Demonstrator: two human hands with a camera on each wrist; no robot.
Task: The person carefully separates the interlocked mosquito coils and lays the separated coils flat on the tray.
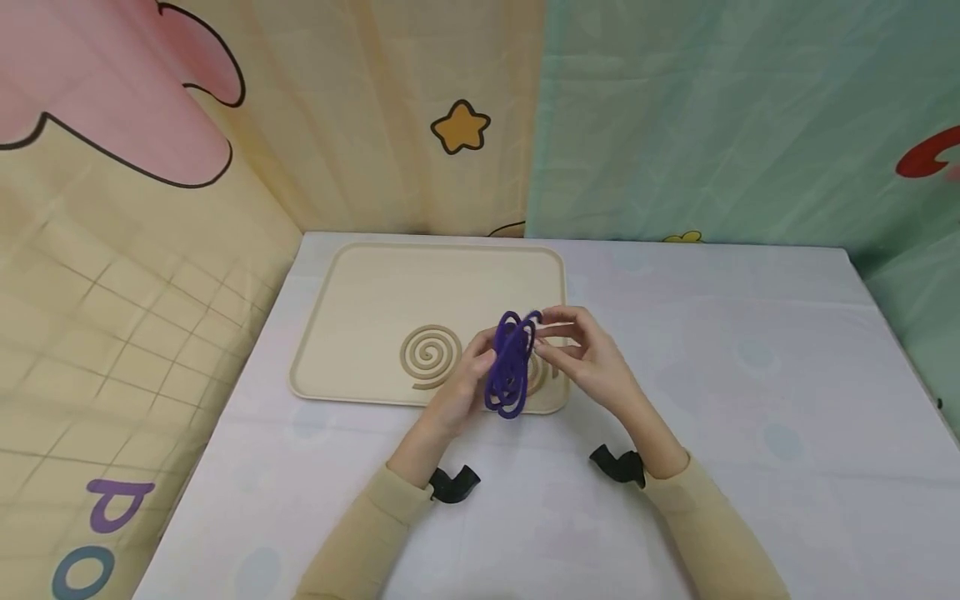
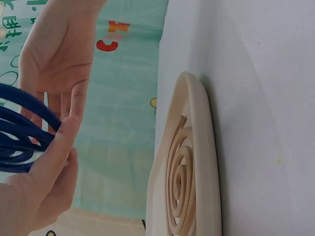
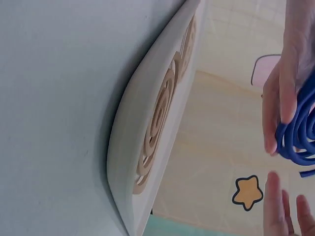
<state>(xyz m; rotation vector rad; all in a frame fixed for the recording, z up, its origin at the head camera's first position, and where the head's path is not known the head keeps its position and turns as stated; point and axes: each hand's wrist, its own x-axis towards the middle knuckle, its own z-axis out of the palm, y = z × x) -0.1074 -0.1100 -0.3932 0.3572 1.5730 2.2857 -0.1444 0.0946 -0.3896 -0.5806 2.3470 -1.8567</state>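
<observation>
My left hand [image 1: 468, 375] grips a looped bundle of purple cord [image 1: 508, 375], which looks blue in both wrist views. Its thumb lies across the near side of the loops, as the left wrist view shows at the cord [image 2: 22, 130]. My right hand [image 1: 592, 354] is at the bundle's upper right, fingertips close beside the loops. In the right wrist view its fingers [image 3: 273, 201] are spread and fairly straight, just below a loose cord end [image 3: 307, 173]. The bundle hangs over the front right part of a cream tray [image 1: 360, 275].
A beige spiral coil [image 1: 430, 354] lies on the tray; a second spiral [image 1: 536, 375] is partly hidden behind the cord. The tray rests on a white table [image 1: 675, 333]. Printed curtains [image 1: 675, 125] stand behind and at the sides. Black wrist mounts [image 1: 453, 485] stick out from both wrists.
</observation>
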